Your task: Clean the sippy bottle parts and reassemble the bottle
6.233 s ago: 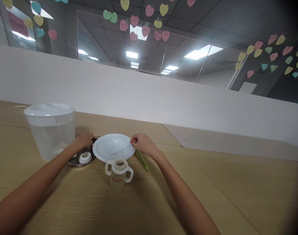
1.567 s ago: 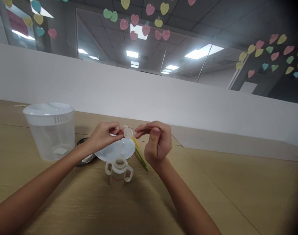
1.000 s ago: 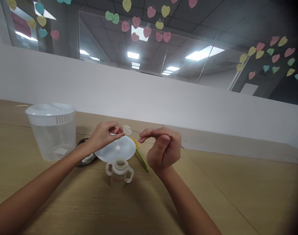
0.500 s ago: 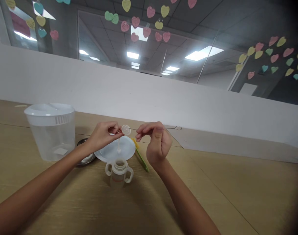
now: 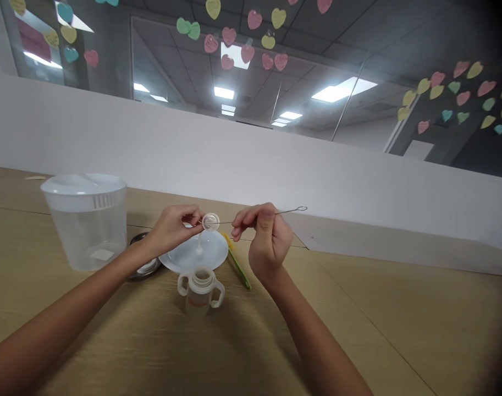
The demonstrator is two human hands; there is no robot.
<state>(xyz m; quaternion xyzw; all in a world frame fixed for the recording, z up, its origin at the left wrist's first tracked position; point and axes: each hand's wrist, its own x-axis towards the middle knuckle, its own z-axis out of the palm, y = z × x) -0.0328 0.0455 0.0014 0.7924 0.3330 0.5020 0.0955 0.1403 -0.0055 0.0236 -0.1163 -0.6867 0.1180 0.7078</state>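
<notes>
Between thumb and fingertips my left hand (image 5: 178,225) grips a small translucent round cup fitting (image 5: 210,221), from which a thin straw (image 5: 199,242) with a weighted end dangles. My right hand (image 5: 265,234) has its fingers closed around a thin wire straw brush (image 5: 290,212). A wire loop forms the brush's right end, and its other end runs left to the fitting; whether it sits inside cannot be made out. Below the hands stands a translucent two-handled baby cup (image 5: 198,302), upright with its mouth uncovered. Behind it lies a white bowl (image 5: 174,261).
A green-handled brush (image 5: 239,270) with yellow at its far end lies right of the bowl. To the left are a dark metal dish (image 5: 133,275) with something white in it and a large clear plastic bucket (image 5: 69,231). A white wall (image 5: 251,170) borders the table's back.
The fitting has tipped so its face turns more toward me. The wire brush has tilted, its looped end slightly higher, and my right hand has shifted slightly right.
</notes>
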